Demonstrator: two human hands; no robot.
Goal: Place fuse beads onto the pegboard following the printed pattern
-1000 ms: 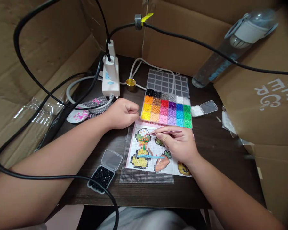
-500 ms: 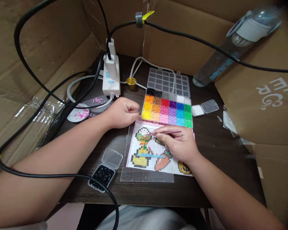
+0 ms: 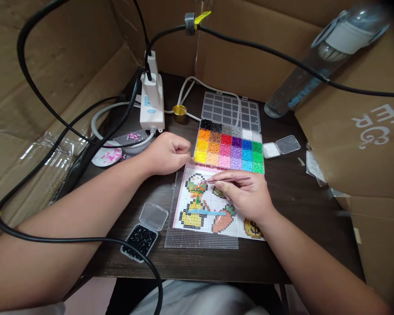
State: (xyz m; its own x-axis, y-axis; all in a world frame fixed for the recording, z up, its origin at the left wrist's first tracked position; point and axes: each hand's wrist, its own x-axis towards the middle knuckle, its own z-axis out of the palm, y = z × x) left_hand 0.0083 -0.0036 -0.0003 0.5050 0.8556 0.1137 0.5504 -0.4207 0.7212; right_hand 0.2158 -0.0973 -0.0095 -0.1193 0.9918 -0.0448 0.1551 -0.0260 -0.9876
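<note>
Pinkish tweezers (image 3: 231, 179) lie pinched between the thumb and fingers of the right hand (image 3: 251, 194), and on my feed they slant leftward out of that grip. I see their tips over the upper-left figure of a printed pattern sheet (image 3: 207, 227), at a patch of orange and green; from here I cannot tell whether they touch it or hold a bead. The sheet lies below and to the left of the right hand, overlapping a clear pegboard (image 3: 202, 243) that shows along the left and near edges.

The left hand (image 3: 170, 153) is curled into a fist, knuckles just beside the sheet's far left corner; I cannot make out anything inside it. Right of that fist, and beyond the right hand, I have the compartment tray (image 3: 229, 167) of coloured beads, its clear lid (image 3: 231, 109) folded back behind it. A small box of white beads (image 3: 271, 150) sits near the tray's right side. Nearer the person, left of the pegboard, I find a box of black beads (image 3: 139, 243), with a black cable (image 3: 68, 240) crossing over it.
</note>
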